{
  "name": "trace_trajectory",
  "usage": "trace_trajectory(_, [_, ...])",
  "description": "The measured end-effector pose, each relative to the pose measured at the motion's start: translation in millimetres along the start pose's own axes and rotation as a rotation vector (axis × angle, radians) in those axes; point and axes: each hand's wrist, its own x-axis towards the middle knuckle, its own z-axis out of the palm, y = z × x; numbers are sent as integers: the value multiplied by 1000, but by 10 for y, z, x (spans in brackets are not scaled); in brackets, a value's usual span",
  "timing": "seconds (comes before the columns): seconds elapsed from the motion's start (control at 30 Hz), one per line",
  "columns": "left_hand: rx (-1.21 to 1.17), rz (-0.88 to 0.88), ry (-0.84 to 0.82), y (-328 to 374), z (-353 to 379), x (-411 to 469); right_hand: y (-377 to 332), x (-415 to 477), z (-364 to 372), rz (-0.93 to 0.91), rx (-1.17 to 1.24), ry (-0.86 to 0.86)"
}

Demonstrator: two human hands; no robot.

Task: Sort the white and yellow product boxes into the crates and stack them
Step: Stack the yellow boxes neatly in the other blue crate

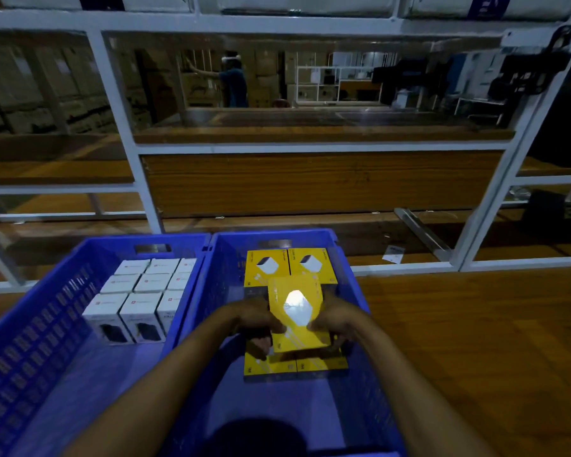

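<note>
In crate (271,233), hands (256,316) (336,315) around yellow box (296,336)

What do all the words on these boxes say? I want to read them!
No text here can be read.
White boxes: red mark and grey print, too small.
Yellow boxes: dark edge print, blurred.
Held yellow box: glare covers its front.
Blue banner: white letters, blurred and cut off.

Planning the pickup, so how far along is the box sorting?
Done: white boxes stand in rows in the left crate; yellow boxes lie in the right crate. In hand: the left hand and right hand hold another yellow box above them. Left: setting it down; the crates stand side by side, unstacked.
</note>
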Motion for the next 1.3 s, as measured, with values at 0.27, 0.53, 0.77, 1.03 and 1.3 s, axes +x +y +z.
trace_trajectory(0.27, [167, -247, -169, -61, 74, 264, -63, -159, 88, 269, -109, -118])
trace_trajectory(0.53, [190, 43, 129, -85, 361, 326, 63, -93, 361, 66, -609, 243])
trace_trajectory(0.77, [527, 136, 156, -287, 563, 598, 121, -102, 390, -36, -894, 133])
trace_trajectory(1.03, [740, 259, 332, -432, 689, 632, 255, 22, 483, -166, -1265, 232])
trace_trajectory(1.3, [965, 282, 292, -402, 656, 452, 232, -41, 448, -184, -1523, 256])
